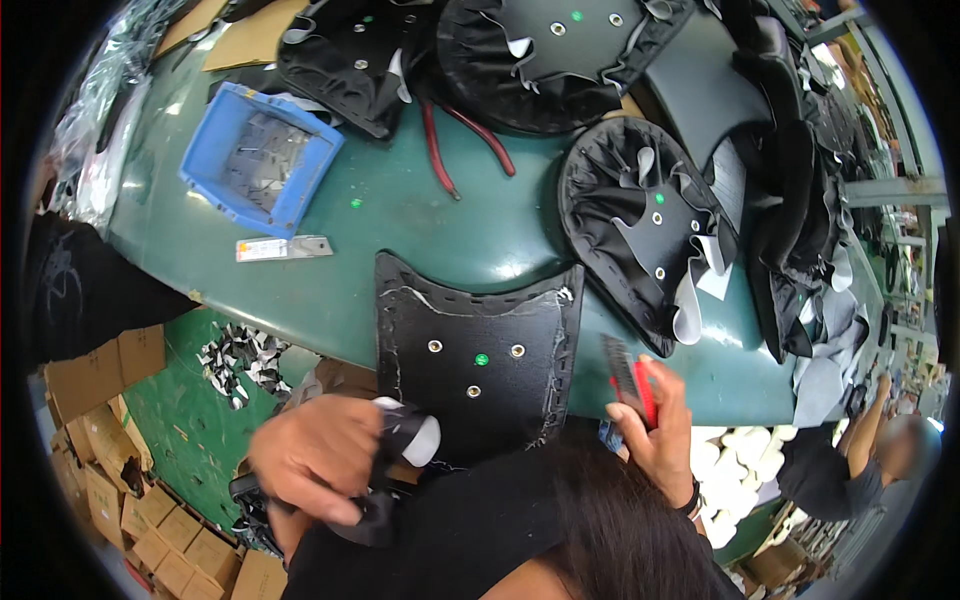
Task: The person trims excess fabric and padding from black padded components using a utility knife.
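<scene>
A black upholstered panel with a concave far edge lies at the near edge of the table, backing side up. Staples and ragged pale fabric edges run around its border, and metal-ringed holes and a green dot show in its middle. My left hand, left of the panel's near end, is closed around a strip of black and white fabric scrap. To the panel's right, my right hand grips a red utility knife with its dark blade pointing away from me.
A blue bin holds small grey pieces; a blade pack lies beside it. Red-handled pliers rest farther back. More black covered panels stand right and behind. Scraps and cartons are on the floor. Another person is at far right.
</scene>
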Motion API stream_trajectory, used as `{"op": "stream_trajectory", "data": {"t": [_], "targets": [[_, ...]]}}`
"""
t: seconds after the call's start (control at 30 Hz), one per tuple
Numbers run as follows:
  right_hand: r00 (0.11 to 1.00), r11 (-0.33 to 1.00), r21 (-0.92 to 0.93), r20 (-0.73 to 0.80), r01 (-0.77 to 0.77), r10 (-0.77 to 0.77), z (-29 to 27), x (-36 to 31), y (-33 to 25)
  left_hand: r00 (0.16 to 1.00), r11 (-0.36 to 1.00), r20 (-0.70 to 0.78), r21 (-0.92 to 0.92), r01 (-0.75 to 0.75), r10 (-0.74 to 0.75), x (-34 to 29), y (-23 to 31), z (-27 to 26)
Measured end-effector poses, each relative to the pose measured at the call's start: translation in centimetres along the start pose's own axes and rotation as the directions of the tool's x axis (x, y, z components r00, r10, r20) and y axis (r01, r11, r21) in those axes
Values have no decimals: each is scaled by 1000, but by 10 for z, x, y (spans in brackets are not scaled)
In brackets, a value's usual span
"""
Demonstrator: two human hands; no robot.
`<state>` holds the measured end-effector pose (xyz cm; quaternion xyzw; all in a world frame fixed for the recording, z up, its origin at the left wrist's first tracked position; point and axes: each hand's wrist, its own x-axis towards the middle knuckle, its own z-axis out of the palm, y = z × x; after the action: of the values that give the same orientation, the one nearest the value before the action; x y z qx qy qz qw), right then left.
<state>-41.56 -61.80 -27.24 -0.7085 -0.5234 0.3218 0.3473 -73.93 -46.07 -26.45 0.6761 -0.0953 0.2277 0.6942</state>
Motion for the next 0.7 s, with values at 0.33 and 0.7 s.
{"op": "stream_trajectory", "data": {"t": [0.33,0.7], "targets": [[960,984,91,223,154,-171,26,47,-28,117,802,-888,-338,493,-445,-13,-50,53],[868,996,84,-493,-21,59,-49,60,5,284,972,-938,-150,183,-199,83,-24,-81]]}}
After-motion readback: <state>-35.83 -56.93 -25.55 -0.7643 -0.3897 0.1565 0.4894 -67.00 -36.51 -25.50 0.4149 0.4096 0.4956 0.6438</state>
